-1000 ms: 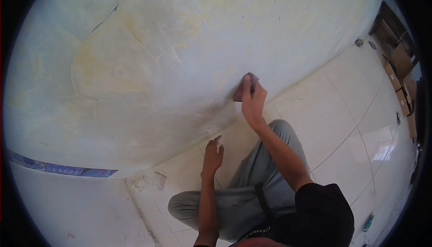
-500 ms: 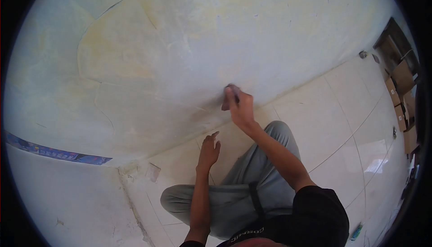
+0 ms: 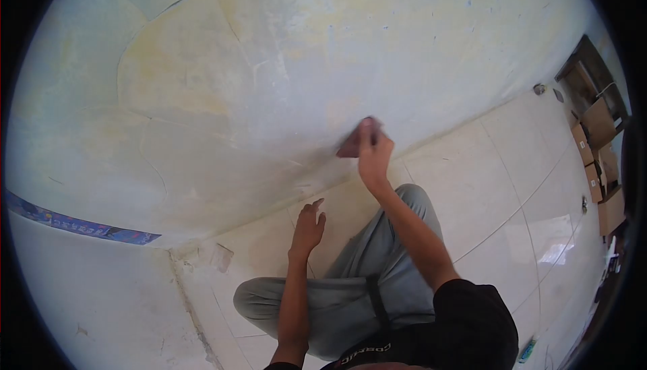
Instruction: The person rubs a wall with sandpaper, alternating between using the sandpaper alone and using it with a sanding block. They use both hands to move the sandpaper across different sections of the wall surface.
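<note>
My right hand (image 3: 375, 154) is closed on a reddish-brown sheet of sandpaper (image 3: 350, 146), held against the lower part of the patchy white, yellow and pale blue wall (image 3: 269, 94). Part of the sheet is hidden behind the fingers, and the hand is slightly blurred. Below and to the left, my left hand (image 3: 309, 228) is held open over the floor near the foot of the wall. Its fingers are apart and nothing is in them.
Cream floor tiles (image 3: 472, 188) run along the wall. Cardboard boxes (image 3: 610, 211) stand at the far right. A printed blue strip (image 3: 87, 227) crosses the left wall. A small pale scrap (image 3: 221, 257) lies near the corner, and a green tube-like item (image 3: 528, 350) lies at lower right.
My right hand has moved a little right and up along the wall with the sandpaper, and more of the sheet shows. My left hand stays in much the same place.
</note>
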The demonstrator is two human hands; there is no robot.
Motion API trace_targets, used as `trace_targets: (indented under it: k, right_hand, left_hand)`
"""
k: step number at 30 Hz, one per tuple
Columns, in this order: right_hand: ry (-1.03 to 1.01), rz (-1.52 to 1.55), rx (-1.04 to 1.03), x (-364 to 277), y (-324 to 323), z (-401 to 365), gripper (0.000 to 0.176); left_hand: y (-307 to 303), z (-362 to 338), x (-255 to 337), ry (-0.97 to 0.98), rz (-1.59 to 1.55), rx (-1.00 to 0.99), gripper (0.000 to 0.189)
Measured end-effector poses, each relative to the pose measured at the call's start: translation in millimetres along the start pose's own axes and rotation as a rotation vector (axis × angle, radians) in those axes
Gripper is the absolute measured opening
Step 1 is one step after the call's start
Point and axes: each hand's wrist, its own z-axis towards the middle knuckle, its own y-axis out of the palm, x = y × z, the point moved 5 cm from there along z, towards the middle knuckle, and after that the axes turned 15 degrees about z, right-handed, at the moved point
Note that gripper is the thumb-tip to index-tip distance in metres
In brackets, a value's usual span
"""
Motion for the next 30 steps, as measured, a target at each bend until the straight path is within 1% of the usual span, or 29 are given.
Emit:
trace_targets:
  k: [2, 3, 5, 6, 7, 9, 10, 11, 13, 14, 15, 17, 18, 19, 21, 22, 24, 25, 27, 28, 30]
  right_hand:
    - [-0.158, -0.096, 0.375, 0, -13, -2, 0.031]
    - [-0.150, -0.096, 0.373, 5, -12, -6, 0.031]
    - [-0.261, -0.260, 0.013, 10, 7, -8, 0.035]
    - [-0.073, -0.115, 0.163, -4, -3, -4, 0.037]
    - [-0.075, -0.120, 0.160, -7, -2, -2, 0.037]
    - [-0.320, -0.163, 0.297, -25, -5, -3, 0.040]
    - [-0.249, -0.110, 0.073, -28, 5, -10, 0.040]
    - [-0.249, -0.110, 0.073, -22, -1, -6, 0.040]
    - [-0.109, -0.062, 0.214, -14, -19, 10, 0.036]
    - [-0.174, 0.053, 0.341, -15, -29, 13, 0.036]
    - [-0.172, 0.053, 0.337, -11, -24, 7, 0.036]
    - [-0.188, -0.092, -0.146, 0, 9, -8, 0.033]
    - [-0.170, -0.181, -0.223, -2, 14, -7, 0.025]
    - [-0.168, -0.179, -0.219, -5, 14, -6, 0.025]
    - [-0.142, -0.115, 0.305, -12, -10, 0, 0.025]
    - [-0.140, -0.111, 0.304, -8, -5, -4, 0.025]
    - [-0.350, -0.237, 0.096, -13, 18, -15, 0.036]
    - [-0.353, -0.239, 0.096, -17, 13, -11, 0.036]
    - [-0.093, -0.100, 0.296, -17, -12, -1, 0.038]
    - [-0.097, -0.105, 0.289, -17, -11, -2, 0.038]
    - [-0.113, -0.132, -0.034, -9, 5, -10, 0.030]
  left_hand:
    - [-3, -3, 2, -0.026, -0.001, -0.013, 0.042]
    - [0, -5, 0, -0.033, -0.001, -0.017, 0.042]
    - [0, 1, -2, -0.010, 0.019, 0.017, 0.041]
    - [0, -1, -2, -0.012, 0.016, 0.014, 0.041]
    - [-1, 0, -1, -0.007, -0.004, 0.013, 0.041]
    - [0, 0, 2, -0.006, -0.031, 0.013, 0.041]
    - [0, -1, 1, 0.007, -0.011, 0.018, 0.041]
    - [0, -1, 1, 0.021, 0.007, 0.026, 0.041]
    - [-3, -1, 3, 0.009, 0.003, 0.017, 0.041]
    - [-4, -1, 5, -0.005, -0.003, 0.009, 0.041]
    - [-3, -1, 4, -0.009, -0.005, 0.010, 0.041]
    - [0, -1, 1, -0.002, 0.018, 0.010, 0.041]
    - [-2, 2, 2, 0.002, 0.020, 0.014, 0.041]
    - [-2, 1, 3, -0.002, 0.014, 0.008, 0.041]
    - [-2, 1, 2, -0.007, 0.010, 0.003, 0.041]
    - [-4, 0, 1, -0.011, 0.007, 0.012, 0.041]
    - [-4, -1, 2, -0.018, -0.002, 0.022, 0.041]
    - [-4, 1, 3, -0.013, 0.008, 0.022, 0.041]
    - [-2, 0, 1, -0.015, 0.010, 0.023, 0.041]
    - [-2, 0, 0, -0.008, -0.004, 0.024, 0.041]
    - [0, 0, -1, 0.000, -0.016, 0.024, 0.041]
